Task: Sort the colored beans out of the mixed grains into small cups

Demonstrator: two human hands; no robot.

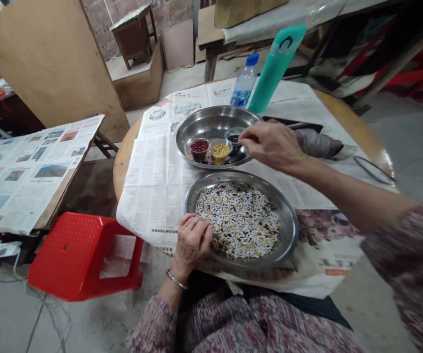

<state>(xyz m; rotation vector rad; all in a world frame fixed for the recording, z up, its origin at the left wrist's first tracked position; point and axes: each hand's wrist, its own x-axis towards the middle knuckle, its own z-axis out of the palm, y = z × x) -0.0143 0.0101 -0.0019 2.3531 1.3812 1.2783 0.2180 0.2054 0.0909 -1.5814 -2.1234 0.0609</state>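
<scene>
Your left hand (193, 240) lies half-curled over the left rim of the near steel tray (291, 230), round, shallow, shiny. Grain mix (241, 220) covers its floor: small white grains, speckled black, yellow and dark red. Your right hand (276, 144) is over the right side of the far steel tray (211, 113), fingertips drawn together at a clear round cup of black beans (233, 135). You can't tell at this blur whether either hand grips anything. Beside that cup: a cup of smooth red beans (199, 146) and a cup of yellow beans (220, 150). Under both trays, flat printed newspaper (147, 181) on a rounded wooden table (122, 164). Behind: ribbed plastic bottle (245, 81), blue cap.
</scene>
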